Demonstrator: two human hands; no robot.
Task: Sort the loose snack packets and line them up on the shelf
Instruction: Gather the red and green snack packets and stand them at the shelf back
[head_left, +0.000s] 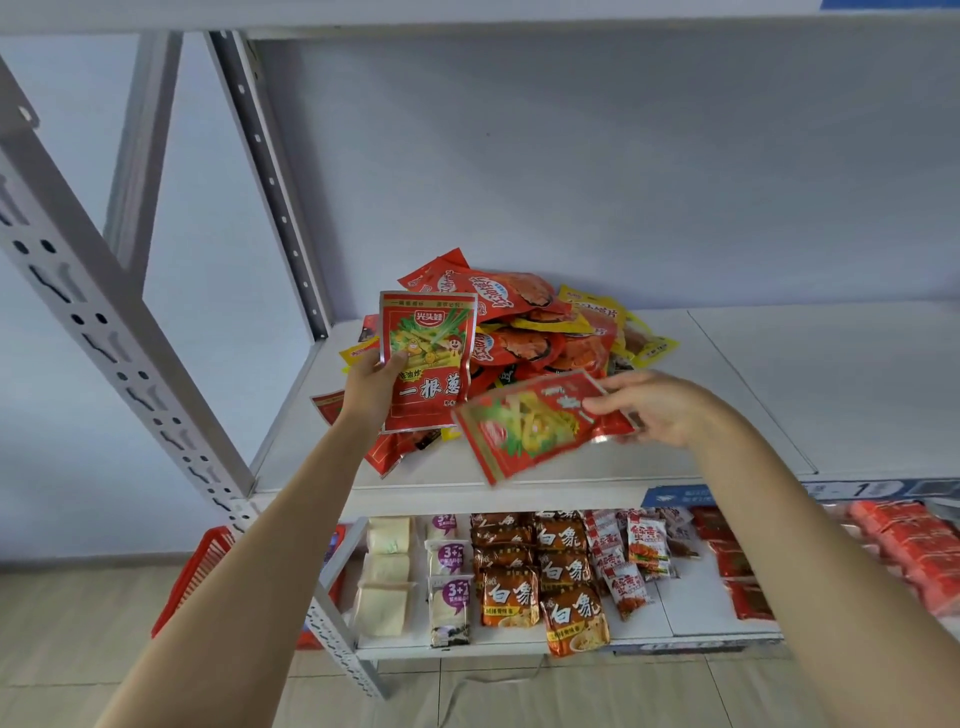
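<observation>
Red foil packets sit heaped in a pile (524, 332) at the back left of the white shelf (753, 395), and we hold two of one kind out of it. Our left hand (371, 387) holds one packet (427, 358) upright, thumb across its front, other fingers hidden behind. Our right hand (654, 410) pinches a second packet (540, 423) by one end, so it hangs level and looks blurred. That foil is probably slick; a thin pinch could let it slide off the shelf edge to the noodle packs (540, 571) below. Reaching back in, our wrists might nudge the loose heap and spill it.
</observation>
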